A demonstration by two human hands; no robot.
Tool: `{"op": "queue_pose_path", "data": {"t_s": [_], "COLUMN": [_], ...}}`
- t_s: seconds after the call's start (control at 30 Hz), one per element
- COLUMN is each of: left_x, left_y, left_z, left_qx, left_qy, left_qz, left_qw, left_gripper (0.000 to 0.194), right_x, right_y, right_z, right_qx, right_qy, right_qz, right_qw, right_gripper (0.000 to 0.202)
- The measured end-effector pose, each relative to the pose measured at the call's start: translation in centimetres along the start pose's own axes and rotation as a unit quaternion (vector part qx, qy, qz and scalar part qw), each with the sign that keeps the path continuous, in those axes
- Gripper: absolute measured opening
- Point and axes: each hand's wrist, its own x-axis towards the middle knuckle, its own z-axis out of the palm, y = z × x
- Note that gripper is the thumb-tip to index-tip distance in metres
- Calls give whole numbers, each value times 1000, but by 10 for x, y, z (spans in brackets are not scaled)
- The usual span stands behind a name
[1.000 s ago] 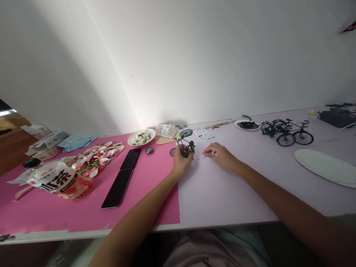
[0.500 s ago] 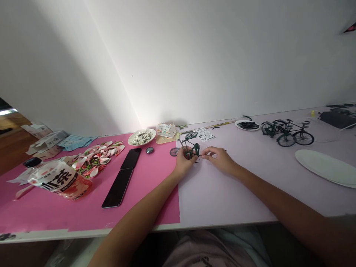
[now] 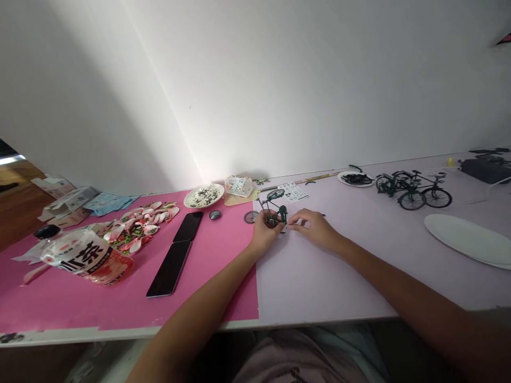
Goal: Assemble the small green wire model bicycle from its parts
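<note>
A small dark green model bicycle (image 3: pixel 275 211) is held near the middle of the table, with one of its wheels (image 3: pixel 275 194) raised toward the wall. My left hand (image 3: pixel 264 232) is closed around its lower left part. Just to the right, my right hand (image 3: pixel 313 227) pinches at the bike's right end; whatever lies between its fingertips is too small to make out. A loose spoked wheel (image 3: pixel 250 217) rests on the pink surface beside my left hand. Behind the bicycle lies a printed sheet (image 3: pixel 294 192).
Finished-looking bicycles (image 3: pixel 425 197), a plate of dark parts (image 3: pixel 355 179) and a white oval plate (image 3: pixel 471 239) stand right. Left are a bottle (image 3: pixel 85 256), a black folding phone (image 3: pixel 175 255), pink pieces (image 3: pixel 139 226) and a plate of small pieces (image 3: pixel 204 196).
</note>
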Motion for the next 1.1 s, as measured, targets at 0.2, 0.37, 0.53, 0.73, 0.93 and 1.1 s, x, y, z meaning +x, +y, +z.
{"op": "queue_pose_path", "data": {"t_s": [0.2, 0.37, 0.53, 0.73, 0.93, 1.1], "left_x": [0, -2, -2, -2, -3, -4], "left_y": [-1, -4, -4, -1, 2, 4], "left_z": [1, 1, 2, 2, 3, 4], "left_qx": [10, 32, 39, 43, 43, 39], "left_qy": [-9, -21, -25, -19, -23, -31], "left_qz": [17, 31, 34, 24, 10, 15], "left_qw": [1000, 999, 998, 999, 999, 999], "left_gripper": [45, 43, 41, 40, 40, 39], "right_x": [0, 0, 1, 1, -1, -2], "right_y": [-2, 0, 5, 5, 2, 0], "right_z": [0, 0, 0, 0, 0, 0], "right_qx": [-6, -17, -28, -38, -36, -27], "right_qy": [2, 19, 7, -10, -1, -5], "right_qz": [-16, -9, -21, -31, -14, 18], "right_qw": [1000, 1000, 999, 999, 999, 999], "right_gripper": [15, 14, 14, 14, 19, 22]}}
